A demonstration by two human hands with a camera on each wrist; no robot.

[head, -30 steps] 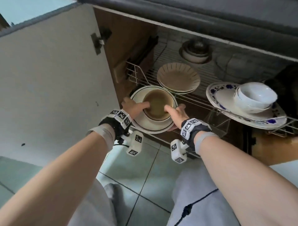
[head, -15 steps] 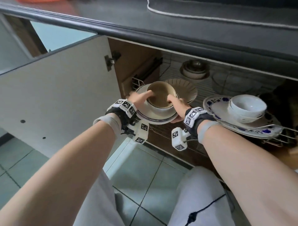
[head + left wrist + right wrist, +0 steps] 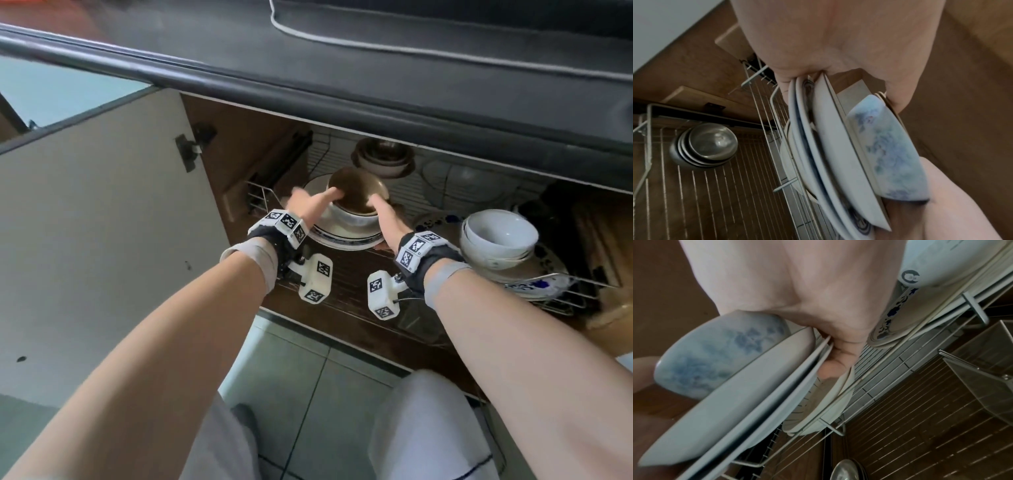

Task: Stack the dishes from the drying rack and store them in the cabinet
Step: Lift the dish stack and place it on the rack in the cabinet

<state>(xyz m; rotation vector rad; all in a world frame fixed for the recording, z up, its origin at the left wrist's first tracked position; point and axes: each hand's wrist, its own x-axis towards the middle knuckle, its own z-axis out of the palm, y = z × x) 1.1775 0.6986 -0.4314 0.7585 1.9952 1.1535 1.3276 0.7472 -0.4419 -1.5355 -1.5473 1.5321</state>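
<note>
I hold a stack of dishes with both hands: a bowl (image 3: 356, 193) with a brown inside sits on white plates (image 3: 342, 236). My left hand (image 3: 308, 205) grips the stack's left side and my right hand (image 3: 385, 219) its right side, thumbs over the bowl's rim and fingers under the plates. The stack is inside the open cabinet, just above the wire rack (image 3: 421, 198). In the left wrist view the bowl (image 3: 890, 146) shows blue flowers, and the plates (image 3: 838, 138) hang close over scalloped plates (image 3: 789, 154). The right wrist view shows the same bowl (image 3: 715, 352) and scalloped plates (image 3: 830, 402).
The cabinet door (image 3: 102, 222) stands open on the left and the dark countertop edge (image 3: 308, 85) overhangs. White bowls (image 3: 496, 236) on a blue-patterned plate (image 3: 544, 284) sit on the rack to the right. Steel bowls (image 3: 383, 157) are at the back. A clear container (image 3: 982, 369) lies below.
Both hands have carried the stack deeper into the cabinet, from the rack's front edge to over the scalloped plates, which it now covers in the head view.
</note>
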